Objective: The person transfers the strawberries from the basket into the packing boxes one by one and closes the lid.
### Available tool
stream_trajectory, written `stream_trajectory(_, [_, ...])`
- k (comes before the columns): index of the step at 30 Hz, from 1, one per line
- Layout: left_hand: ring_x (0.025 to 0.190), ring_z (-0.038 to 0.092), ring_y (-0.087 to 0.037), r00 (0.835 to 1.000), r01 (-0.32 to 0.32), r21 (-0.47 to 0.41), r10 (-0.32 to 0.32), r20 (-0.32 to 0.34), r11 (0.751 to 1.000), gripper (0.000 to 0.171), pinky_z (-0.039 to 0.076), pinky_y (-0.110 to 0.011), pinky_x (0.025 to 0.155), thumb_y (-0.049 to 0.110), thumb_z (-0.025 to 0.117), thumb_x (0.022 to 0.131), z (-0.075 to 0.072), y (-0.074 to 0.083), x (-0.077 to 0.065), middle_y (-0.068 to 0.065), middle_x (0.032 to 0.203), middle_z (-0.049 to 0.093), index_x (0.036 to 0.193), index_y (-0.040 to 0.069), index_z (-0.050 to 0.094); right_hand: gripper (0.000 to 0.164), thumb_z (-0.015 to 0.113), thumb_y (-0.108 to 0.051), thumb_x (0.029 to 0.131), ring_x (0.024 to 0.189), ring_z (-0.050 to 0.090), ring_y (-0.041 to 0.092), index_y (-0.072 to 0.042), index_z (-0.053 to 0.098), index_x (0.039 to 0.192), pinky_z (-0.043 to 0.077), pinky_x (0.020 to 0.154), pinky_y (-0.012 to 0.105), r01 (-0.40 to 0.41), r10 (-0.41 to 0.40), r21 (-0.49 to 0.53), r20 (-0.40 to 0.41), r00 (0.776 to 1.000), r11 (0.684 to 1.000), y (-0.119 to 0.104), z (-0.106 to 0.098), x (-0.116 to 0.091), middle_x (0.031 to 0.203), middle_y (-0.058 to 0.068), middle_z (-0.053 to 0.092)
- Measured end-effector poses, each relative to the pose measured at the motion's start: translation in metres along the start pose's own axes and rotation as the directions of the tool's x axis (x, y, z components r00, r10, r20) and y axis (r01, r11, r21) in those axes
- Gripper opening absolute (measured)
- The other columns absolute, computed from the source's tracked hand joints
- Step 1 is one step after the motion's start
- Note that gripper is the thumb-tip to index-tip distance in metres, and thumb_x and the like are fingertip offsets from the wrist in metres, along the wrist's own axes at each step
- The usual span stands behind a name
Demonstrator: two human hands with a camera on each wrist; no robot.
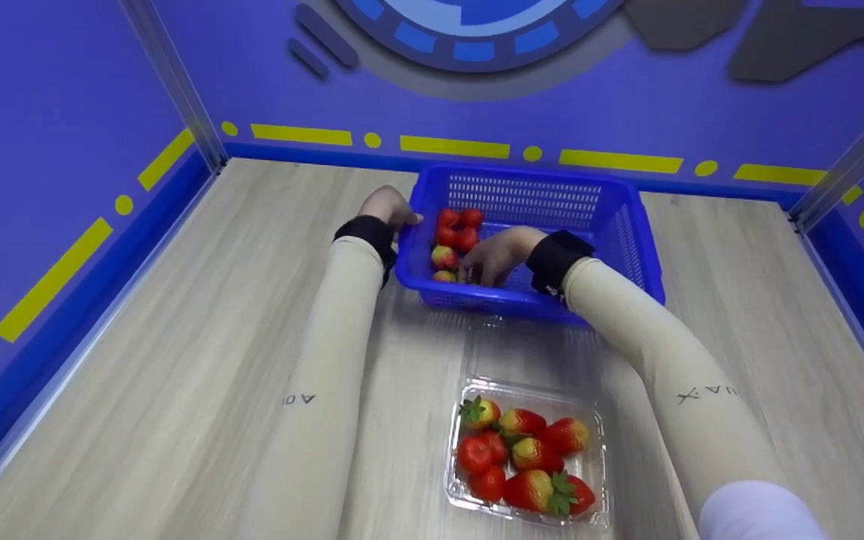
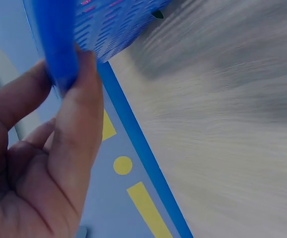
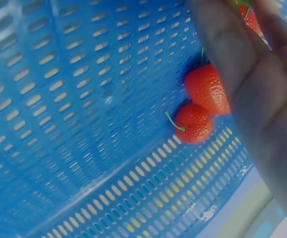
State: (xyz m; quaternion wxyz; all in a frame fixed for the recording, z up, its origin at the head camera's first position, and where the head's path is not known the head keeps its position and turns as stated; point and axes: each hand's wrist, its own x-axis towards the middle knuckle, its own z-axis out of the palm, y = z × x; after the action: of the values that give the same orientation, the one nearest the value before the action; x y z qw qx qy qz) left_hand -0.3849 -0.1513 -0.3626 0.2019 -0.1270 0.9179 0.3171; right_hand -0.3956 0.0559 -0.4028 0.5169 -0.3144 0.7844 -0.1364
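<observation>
A blue plastic basket [image 1: 529, 300] stands on the table near the back wall. My left hand [image 1: 391, 206] pinches its left rim between thumb and fingers, plain in the left wrist view around the blue rim [image 2: 59, 44]. Several strawberries [image 1: 445, 257] lie along the basket's left side. Inside the basket my right hand [image 1: 499, 255] reaches down with bent fingers beside the front strawberries. In the right wrist view a strawberry [image 3: 250, 20] shows between thumb and fingers; I cannot tell whether it is held. Two more red berries [image 3: 195, 124] lie near that hand.
Closer to me, a clear plastic punnet [image 1: 603, 480] holds several strawberries [image 1: 526, 454], some with green leaves. Its transparent lid lies folded back toward the basket. Blue panels [image 1: 289, 90] with yellow markings enclose the wooden table [image 1: 252, 300] at the back and sides.
</observation>
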Motion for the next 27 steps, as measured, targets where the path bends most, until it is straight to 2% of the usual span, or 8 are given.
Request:
stream_trajectory(3, [0.06, 0.054, -0.01, 0.999, 0.024, -0.077, -0.022, 0.026, 0.997, 0.034, 0.059, -0.022, 0.078, 0.023, 0.066, 0.099, -0.005, 0.006, -0.015, -0.001, 0.078, 0.057, 0.124, -0.001, 0.066, 0.038, 0.058, 0.004, 0.091, 0.101, 0.053, 0.012, -0.002, 0.053, 0.129, 0.052, 0.082, 0.02, -0.002, 0.002, 0.013, -0.018, 1.0, 1.0, 0.003, -0.002, -0.003, 0.113, 0.003, 0.057])
stream_trajectory(6, [0.064, 0.056, -0.011, 0.998, 0.04, -0.089, -0.036, 0.042, 0.995, 0.04, 0.059, -0.023, 0.083, 0.024, 0.063, 0.101, -0.008, 0.012, -0.023, -0.004, 0.09, 0.059, 0.132, -0.001, 0.063, 0.04, 0.057, 0.004, 0.091, 0.099, 0.054, 0.011, -0.001, 0.053, 0.13, 0.052, 0.081, 0.019, 0.005, -0.004, 0.039, -0.023, 1.0, 0.999, 0.006, -0.004, -0.007, 0.111, 0.001, 0.056])
stream_trajectory(9, [0.07, 0.057, -0.013, 0.998, 0.039, -0.056, -0.036, 0.045, 0.998, 0.041, 0.055, -0.02, 0.072, 0.025, 0.062, 0.102, -0.008, 0.015, -0.025, -0.004, 0.094, 0.059, 0.133, -0.001, 0.063, 0.041, 0.058, 0.003, 0.092, 0.098, 0.054, 0.01, 0.0, 0.053, 0.133, 0.052, 0.08, 0.019, 0.013, -0.012, 0.056, -0.023, 1.0, 0.998, 0.009, -0.005, -0.013, 0.11, 0.0, 0.056])
stream_trajectory(12, [0.076, 0.058, -0.014, 0.999, 0.03, -0.045, -0.028, 0.046, 0.999, 0.04, 0.049, -0.018, 0.061, 0.025, 0.063, 0.102, -0.006, 0.016, -0.025, -0.004, 0.09, 0.057, 0.131, -0.002, 0.064, 0.042, 0.059, 0.002, 0.092, 0.098, 0.054, 0.011, 0.0, 0.053, 0.133, 0.053, 0.082, 0.02, 0.012, -0.01, 0.056, -0.035, 0.999, 0.998, 0.012, -0.004, -0.019, 0.11, 0.001, 0.055])
stream_trajectory(16, [0.076, 0.06, -0.015, 0.999, 0.013, -0.037, -0.011, 0.038, 0.999, 0.038, 0.046, -0.016, 0.054, 0.025, 0.064, 0.101, -0.005, 0.014, -0.024, -0.003, 0.082, 0.055, 0.128, -0.002, 0.065, 0.042, 0.059, 0.001, 0.091, 0.103, 0.055, 0.015, -0.001, 0.052, 0.133, 0.054, 0.089, 0.023, 0.014, -0.01, 0.064, -0.064, 0.998, 0.998, 0.014, -0.003, -0.026, 0.119, 0.007, 0.056])
stream_trajectory(23, [0.051, 0.054, -0.01, 0.999, 0.003, -0.113, 0.001, 0.04, 0.994, 0.026, 0.046, -0.017, 0.047, 0.022, 0.067, 0.099, -0.003, 0.005, -0.016, 0.0, 0.061, 0.052, 0.11, -0.002, 0.063, 0.042, 0.066, -0.005, 0.094, 0.119, 0.056, 0.021, 0.0, 0.055, 0.135, 0.055, 0.095, 0.027, 0.029, -0.02, 0.048, -0.18, 0.983, 0.998, 0.018, -0.006, -0.041, 0.137, 0.019, 0.058])
stream_trajectory(27, [0.048, 0.052, -0.008, 0.999, -0.024, -0.111, 0.027, 0.027, 0.994, 0.027, 0.048, -0.017, 0.047, 0.018, 0.066, 0.1, 0.0, -0.003, -0.011, 0.0, 0.062, 0.053, 0.114, -0.005, 0.064, 0.043, 0.069, -0.008, 0.095, 0.122, 0.06, 0.026, 0.0, 0.057, 0.136, 0.057, 0.097, 0.03, 0.036, -0.026, 0.031, -0.262, 0.965, 0.999, 0.019, -0.007, -0.054, 0.137, 0.022, 0.062])
